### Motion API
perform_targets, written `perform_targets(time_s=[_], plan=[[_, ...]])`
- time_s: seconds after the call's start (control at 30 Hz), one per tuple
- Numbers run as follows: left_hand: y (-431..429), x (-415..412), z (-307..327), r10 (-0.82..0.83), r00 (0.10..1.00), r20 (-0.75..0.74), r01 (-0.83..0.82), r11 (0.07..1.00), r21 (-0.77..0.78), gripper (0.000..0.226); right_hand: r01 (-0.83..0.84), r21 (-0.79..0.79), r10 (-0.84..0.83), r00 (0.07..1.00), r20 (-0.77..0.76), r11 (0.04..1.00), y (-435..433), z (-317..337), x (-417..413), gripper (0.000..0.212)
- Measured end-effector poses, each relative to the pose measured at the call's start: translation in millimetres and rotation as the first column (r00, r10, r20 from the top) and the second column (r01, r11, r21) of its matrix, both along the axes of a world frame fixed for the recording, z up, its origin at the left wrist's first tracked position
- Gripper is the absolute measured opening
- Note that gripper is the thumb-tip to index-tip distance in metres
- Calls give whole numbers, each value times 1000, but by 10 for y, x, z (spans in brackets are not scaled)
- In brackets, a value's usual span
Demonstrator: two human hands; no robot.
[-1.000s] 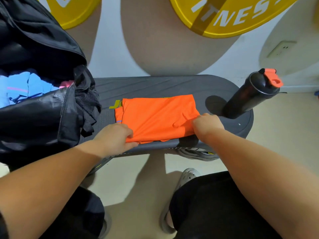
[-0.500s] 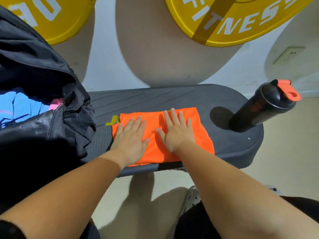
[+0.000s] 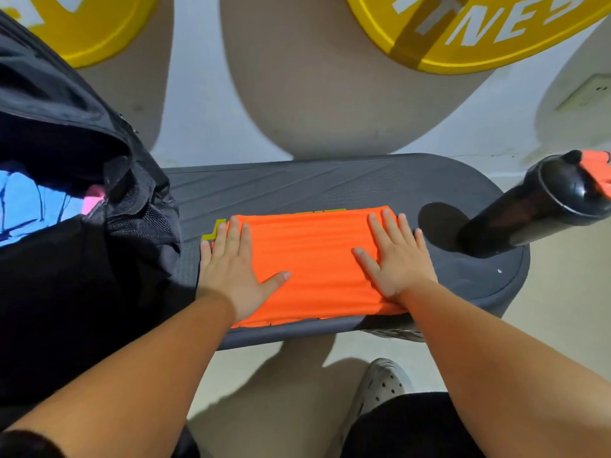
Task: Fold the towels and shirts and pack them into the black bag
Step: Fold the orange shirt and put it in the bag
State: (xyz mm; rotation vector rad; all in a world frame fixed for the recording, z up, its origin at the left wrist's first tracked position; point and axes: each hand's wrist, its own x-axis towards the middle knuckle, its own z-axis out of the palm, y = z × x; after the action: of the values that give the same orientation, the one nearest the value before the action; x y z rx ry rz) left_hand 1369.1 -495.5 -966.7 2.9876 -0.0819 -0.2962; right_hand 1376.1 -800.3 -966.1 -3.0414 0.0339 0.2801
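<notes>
A folded orange shirt point(image 3: 314, 259) lies flat on the dark grey bench point(image 3: 314, 183), near its front edge. My left hand point(image 3: 234, 269) presses flat on the shirt's left end with straight fingers. My right hand point(image 3: 396, 259) presses flat on its right end in the same way. The black bag point(image 3: 82, 292) stands open at the left, touching the bench. Blue cloth point(image 3: 29, 206) and a bit of pink cloth point(image 3: 92, 200) show inside it.
A black shaker bottle point(image 3: 529, 213) with an orange cap stands on the bench's right end. Yellow weight plates point(image 3: 463, 38) lean on the wall behind. A grey clog point(image 3: 380, 388) and my black shorts are below the bench edge.
After pinching the shirt's near edge and folding it over, both hands flattened on top near the middle. They have since slid apart to the shirt's two ends.
</notes>
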Motion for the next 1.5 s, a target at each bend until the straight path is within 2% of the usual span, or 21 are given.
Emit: perform_targets(time_s=[0.13, 0.2, 0.27, 0.33, 0.4, 0.47, 0.53, 0.63, 0.8, 0.9, 1.03, 1.13, 1.2, 1.3, 1.37, 1.43, 1.5], plan=[[2, 22, 9, -6, 1000, 4, 6, 1000, -27, 107, 24, -11, -25, 999, -28, 1000, 52, 58, 32, 84], [24, 9, 59, 13, 998, 58, -7, 994, -105, 95, 66, 8, -66, 996, 64, 998, 221, 144, 55, 83], [78, -3, 115, 87, 985, 150, -60, 983, -172, 82, 13, 24, -17, 985, 170, 1000, 492, 242, 81, 80], [138, -5, 190, 199, 958, 204, -162, 969, -186, 71, -99, 48, 89, 979, 186, 994, 807, 288, 79, 81], [204, 22, 220, 308, 937, 163, -270, 938, -217, 57, -172, 71, 161, 976, 148, 982, 1054, 270, 16, 83], [239, 36, 231, 379, 923, 64, -352, 901, -255, 53, -205, 71, 198, 976, 87, 976, 1142, 177, -68, 83], [225, 24, 247, 415, 910, -16, -405, 879, -252, 64, -211, 42, 209, 977, 34, 977, 1112, 69, -134, 84], [152, 20, 269, 421, 907, -34, -417, 881, -223, 75, -205, 10, 205, 979, 12, 979, 1054, -6, -160, 86], [30, 44, 297, 405, 914, -29, -397, 875, -277, 43, -211, 20, 210, 977, 36, 977, 1061, 7, -173, 86], [26, 75, 354, 409, 911, -50, -403, 861, -309, 15, -205, 37, 203, 978, 47, 978, 1052, -1, -177, 85], [45, 111, 342, 371, 924, -94, -381, 876, -296, 13, -203, 49, 201, 978, 54, 978, 1048, -12, -166, 85], [44, 76, 322, 396, 914, -93, -400, 834, -380, 13, -204, 57, 200, 978, 59, 977, 1044, -16, -167, 85], [54, 56, 312, 449, 886, -112, -445, 759, -475, 15, -203, 61, 199, 978, 61, 977, 1044, -12, -166, 85], [95, 66, 344, 554, 797, -241, -558, 520, -647, 24, -200, 72, 196, 979, 60, 977, 1043, -3, -165, 84], [85, 43, 392, 561, 765, -317, -588, 405, -700, 37, -200, 71, 196, 979, 58, 977, 1042, -2, -166, 84], [85, -8, 413, 504, 788, -353, -561, 352, -749, 59, -201, 71, 197, 979, 59, 977, 1044, -2, -167, 84], [109, -91, 402, 395, 856, -333, -479, 367, -797, 79, -201, 69, 197, 979, 53, 977, 1044, -4, -169, 84]])
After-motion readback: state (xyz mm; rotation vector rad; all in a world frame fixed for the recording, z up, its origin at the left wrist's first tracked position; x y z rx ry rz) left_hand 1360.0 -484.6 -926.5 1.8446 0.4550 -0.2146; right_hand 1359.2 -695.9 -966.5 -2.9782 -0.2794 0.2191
